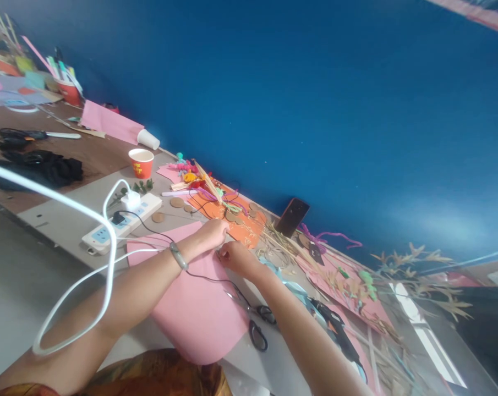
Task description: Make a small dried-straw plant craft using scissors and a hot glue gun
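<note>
Backdrop: a plain, deep-blue wall (249, 99) stands behind the work area. Against it is a light-grey table top (54, 214), crowded with craft material along its wall edge.

Principal item: a large, smooth pink sheet (199, 319) lies on the table beneath the forearms, its near edge curving down towards the person. Beyond its far right corner is a flat, bright orange sheet (251, 234), partly covered by dry stalks and thin strands. A long white rectangular power strip (125, 224) lies left of the pink sheet, carrying a white block-shaped plug (131, 201).

Hands: the left hand (212, 234) is over the far part of the pink sheet, fingers curled inward; the right hand (238, 258) is just beside it, also curled. Fingertips are largely hidden; whether either grips anything cannot be determined.

A dark rectangular phone (292, 217) leans upright against the wall, to the right of the orange sheet. Black-handled scissors (252, 311) lie at the pink sheet's right edge, near the right forearm. A red paper cup with a white rim (142, 166) stands upright behind the power strip. A pale, rounded bangle (178, 256) encircles the left wrist. Smallest noted: a flat, round brown disc (158, 217), just right of the power strip.
</note>
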Demonstrator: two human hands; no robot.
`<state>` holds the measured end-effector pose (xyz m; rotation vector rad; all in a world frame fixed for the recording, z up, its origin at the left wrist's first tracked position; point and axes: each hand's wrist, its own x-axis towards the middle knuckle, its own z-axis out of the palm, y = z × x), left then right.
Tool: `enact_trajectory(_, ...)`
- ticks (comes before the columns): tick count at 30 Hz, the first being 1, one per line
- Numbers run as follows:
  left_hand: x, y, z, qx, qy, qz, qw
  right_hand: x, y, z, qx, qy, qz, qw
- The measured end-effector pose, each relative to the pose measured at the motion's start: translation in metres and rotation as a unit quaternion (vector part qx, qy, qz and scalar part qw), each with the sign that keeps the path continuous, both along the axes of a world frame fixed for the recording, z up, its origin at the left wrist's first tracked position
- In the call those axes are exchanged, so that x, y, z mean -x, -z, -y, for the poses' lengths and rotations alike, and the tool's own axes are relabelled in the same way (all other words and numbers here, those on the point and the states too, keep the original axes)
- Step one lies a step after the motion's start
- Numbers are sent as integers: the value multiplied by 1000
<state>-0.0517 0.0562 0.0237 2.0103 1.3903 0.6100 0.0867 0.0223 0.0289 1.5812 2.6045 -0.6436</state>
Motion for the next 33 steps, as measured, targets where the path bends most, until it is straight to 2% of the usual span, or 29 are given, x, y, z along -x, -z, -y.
enact_trajectory(4,-2,5,-1,50,-5,75,996,-15,6,-4,-15,51,-40,998)
enact_trajectory(8,-7,15,-6,125,-12,150,981,-30,2,-7,-21,99,-119,988)
enact_trajectory(14,-13,15,-10,207,-23,230,951,-27,2,-9,-46,141,-209,967)
enact_trajectory(16,-12,12,-10,190,-28,228,954,-22,5,-10,-64,142,-233,960)
enact_trajectory(20,-8,7,-10,109,-19,194,975,-14,9,-12,-88,117,-236,961)
enact_trajectory(23,-8,6,-9,113,-2,191,975,-12,10,-13,-40,115,-250,961)
enact_trajectory(26,-9,4,-7,204,-7,230,952,-14,8,-15,29,136,-272,952)
enact_trajectory(29,-10,1,-6,269,-23,265,926,-21,5,-14,36,150,-262,953)
enact_trajectory(31,-8,-1,-5,272,-30,257,927,-26,2,-13,33,161,-248,955)
enact_trajectory(33,-6,-4,-5,228,-35,214,949,-31,-1,-11,40,166,-231,958)
